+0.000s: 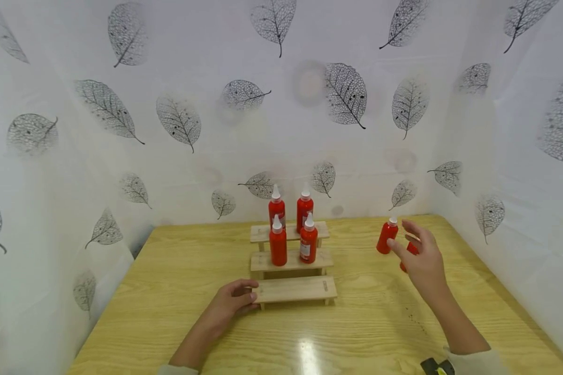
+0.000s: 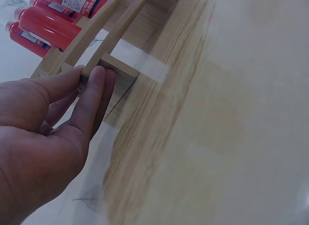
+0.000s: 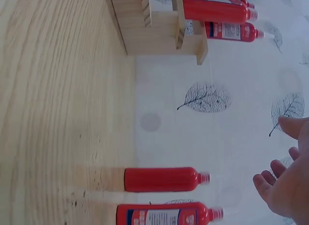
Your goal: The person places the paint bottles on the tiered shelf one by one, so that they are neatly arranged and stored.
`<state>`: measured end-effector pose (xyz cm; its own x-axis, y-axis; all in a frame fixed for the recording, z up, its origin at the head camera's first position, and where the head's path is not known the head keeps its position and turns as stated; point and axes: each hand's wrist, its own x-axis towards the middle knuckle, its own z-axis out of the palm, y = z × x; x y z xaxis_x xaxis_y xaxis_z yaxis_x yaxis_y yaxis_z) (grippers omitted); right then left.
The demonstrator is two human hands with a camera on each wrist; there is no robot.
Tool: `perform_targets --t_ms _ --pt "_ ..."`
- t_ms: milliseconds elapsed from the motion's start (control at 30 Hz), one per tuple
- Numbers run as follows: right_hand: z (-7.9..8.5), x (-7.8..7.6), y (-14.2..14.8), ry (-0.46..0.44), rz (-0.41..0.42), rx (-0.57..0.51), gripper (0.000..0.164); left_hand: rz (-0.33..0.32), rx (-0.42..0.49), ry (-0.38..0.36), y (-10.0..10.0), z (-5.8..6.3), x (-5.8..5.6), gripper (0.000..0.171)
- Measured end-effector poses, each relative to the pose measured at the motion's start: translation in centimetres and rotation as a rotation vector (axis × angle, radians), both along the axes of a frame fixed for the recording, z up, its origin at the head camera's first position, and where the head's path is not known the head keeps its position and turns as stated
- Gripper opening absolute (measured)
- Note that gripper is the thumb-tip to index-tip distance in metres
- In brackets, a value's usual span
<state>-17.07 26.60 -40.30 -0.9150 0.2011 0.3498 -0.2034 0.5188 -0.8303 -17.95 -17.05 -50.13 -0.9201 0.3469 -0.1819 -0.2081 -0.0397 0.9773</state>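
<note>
A tiered wooden stand (image 1: pixel 295 289) has three steps at the table's middle. My left hand (image 1: pixel 227 302) pinches the left end of its lowest, bare step between thumb and fingers. Two red squeeze bottles with white nozzle tips stand on the middle step, such as the front right bottle (image 1: pixel 308 245), and two more on the top step, such as the back left bottle (image 1: pixel 277 211). At the right, my right hand (image 1: pixel 424 265) hovers by two further red bottles with fingers apart, holding nothing. One red bottle (image 1: pixel 386 239) shows plainly; the other bottle (image 3: pixel 164 214) is partly behind the hand in the head view.
The wood-grain table (image 1: pixel 183 265) meets a white leaf-print sheet (image 1: pixel 202 172) at its back and both sides. A small black and yellow object (image 1: pixel 437 367) lies at the front right edge, beside the right sleeve (image 1: pixel 476 362).
</note>
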Motion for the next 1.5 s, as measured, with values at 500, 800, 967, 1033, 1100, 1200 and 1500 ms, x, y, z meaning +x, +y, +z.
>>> perform_targets --t_ms 500,800,967,1033,1100,1200,1500 --pt "-4.0 -0.5 7.6 -0.056 -0.143 -0.042 0.067 0.020 0.002 -0.014 0.2 0.0 0.0 0.043" --pt "-5.3 -1.8 7.7 -0.139 -0.052 -0.083 0.070 0.003 0.004 -0.006 0.0 0.0 0.1 0.045" --pt "-5.5 -2.3 7.5 -0.166 -0.038 -0.086 0.070 0.001 0.002 0.000 0.0 0.0 0.0 0.044" --pt "-5.6 -2.5 7.5 -0.175 -0.045 -0.080 0.069 0.000 0.002 0.002 0.0 -0.1 0.0 0.043" --pt "-5.7 -2.7 7.5 -0.181 -0.054 -0.077 0.069 0.002 -0.001 0.005 0.0 -0.2 0.0 0.041" --pt "-5.8 -2.8 7.5 -0.181 -0.072 -0.071 0.069 0.004 -0.006 0.004 0.0 -0.3 -0.1 0.041" --pt "-5.0 -2.3 6.9 -0.144 -0.042 -0.037 0.070 0.007 -0.001 -0.007 0.0 -0.3 -0.2 0.044"
